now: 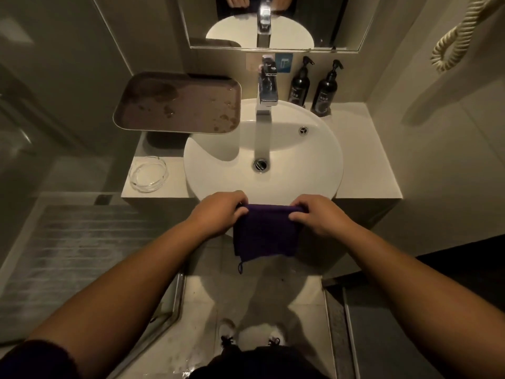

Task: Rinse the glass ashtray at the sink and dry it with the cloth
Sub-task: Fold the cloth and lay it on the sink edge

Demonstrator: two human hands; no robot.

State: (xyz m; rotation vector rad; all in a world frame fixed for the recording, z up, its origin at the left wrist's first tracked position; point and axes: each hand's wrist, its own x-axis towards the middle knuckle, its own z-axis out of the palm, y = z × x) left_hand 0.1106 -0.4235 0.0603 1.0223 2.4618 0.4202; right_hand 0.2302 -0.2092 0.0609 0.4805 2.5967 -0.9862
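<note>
A clear glass ashtray (147, 173) sits on the counter left of the round white sink (322, 170), untouched by either hand. A dark purple cloth (265, 232) hangs folded just in front of the sink's near rim. My left hand (218, 212) grips its upper left corner and my right hand (318, 214) grips its upper right corner. The chrome tap (266, 88) stands behind the basin, with a stream of water falling from it toward the drain (260, 164).
A brown tray (177, 103) with wet spots juts out over the counter's back left. Two dark pump bottles (313, 84) stand right of the tap. A mirror (273, 20) hangs above. A coiled cord (453, 36) hangs at the right wall.
</note>
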